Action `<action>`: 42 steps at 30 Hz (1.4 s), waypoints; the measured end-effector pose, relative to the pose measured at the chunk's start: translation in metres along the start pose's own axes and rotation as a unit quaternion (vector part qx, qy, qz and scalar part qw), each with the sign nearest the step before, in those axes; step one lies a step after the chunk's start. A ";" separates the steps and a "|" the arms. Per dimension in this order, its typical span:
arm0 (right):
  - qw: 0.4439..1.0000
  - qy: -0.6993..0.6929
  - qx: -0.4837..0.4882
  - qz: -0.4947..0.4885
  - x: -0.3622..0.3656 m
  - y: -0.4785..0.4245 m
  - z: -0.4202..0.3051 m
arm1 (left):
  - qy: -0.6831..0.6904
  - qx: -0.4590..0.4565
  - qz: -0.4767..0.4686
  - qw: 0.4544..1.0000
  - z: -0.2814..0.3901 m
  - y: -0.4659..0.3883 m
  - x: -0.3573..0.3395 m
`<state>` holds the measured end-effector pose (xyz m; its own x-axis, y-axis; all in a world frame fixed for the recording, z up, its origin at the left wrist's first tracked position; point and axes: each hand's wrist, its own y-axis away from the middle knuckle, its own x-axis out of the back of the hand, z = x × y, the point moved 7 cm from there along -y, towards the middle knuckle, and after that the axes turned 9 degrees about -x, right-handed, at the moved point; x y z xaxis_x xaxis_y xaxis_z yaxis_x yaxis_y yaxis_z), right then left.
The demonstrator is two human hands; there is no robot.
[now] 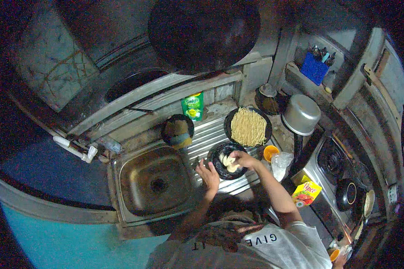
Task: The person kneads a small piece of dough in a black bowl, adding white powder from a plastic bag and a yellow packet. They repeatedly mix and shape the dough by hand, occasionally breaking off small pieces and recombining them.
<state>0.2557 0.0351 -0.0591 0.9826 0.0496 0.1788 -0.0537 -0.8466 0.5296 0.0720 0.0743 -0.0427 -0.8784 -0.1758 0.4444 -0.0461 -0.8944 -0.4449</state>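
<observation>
My right hand (243,160) reaches over a dark plate (216,167), its fingers pinched on soft, pale food (230,165). Several pale pieces lie together on that plate; their exact kind is not clear. Just left of the rim, my left hand (208,175) has its fingers apart and nothing in it. Behind stands a second dark plate (226,121) heaped with noodles (248,127). Both plates rest on the ribbed steel drainboard (207,133). An orange cup (271,153) and a clear plastic bag (282,164) sit right of my right hand.
To the left is a steel sink basin (156,201). A dark bowl with sponges (176,131) and a green Sunlight pouch (193,107) stand behind. At right are an upturned metal pot (302,112), a yellow packet (306,194), a gas stove (333,159) and another person's hand (340,261).
</observation>
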 end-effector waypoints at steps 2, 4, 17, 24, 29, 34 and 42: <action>0.958 -0.273 -0.013 -0.087 -0.007 0.015 -0.005 | 0.167 0.021 -0.073 0.983 0.011 -0.011 -0.001; 0.898 -0.417 0.009 -0.139 -0.021 0.030 -0.025 | 0.314 -0.060 -0.146 0.936 0.048 -0.019 -0.007; 0.870 0.074 0.193 0.448 -0.043 0.054 -0.049 | 0.148 0.151 -0.139 0.967 0.047 -0.038 -0.031; 0.896 -0.139 -0.013 0.422 0.002 0.009 -0.008 | 0.297 0.160 -0.210 0.918 0.037 -0.015 -0.044; 0.873 -0.462 -0.036 0.151 -0.038 -0.056 0.055 | 0.162 0.169 -0.184 0.955 0.043 -0.027 -0.030; 0.922 -0.370 0.039 0.106 -0.050 0.015 0.005 | 0.233 0.283 -0.129 0.921 0.011 -0.046 -0.012; 0.938 -0.140 0.208 0.237 -0.025 0.013 0.014 | 0.332 0.117 -0.340 0.872 0.040 -0.030 -0.045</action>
<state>0.2331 0.0149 -0.0684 0.8770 -0.4771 0.0564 -0.4801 -0.8748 0.0648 0.1320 0.0922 -0.0182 -0.7712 0.6354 -0.0391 -0.6337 -0.7721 -0.0476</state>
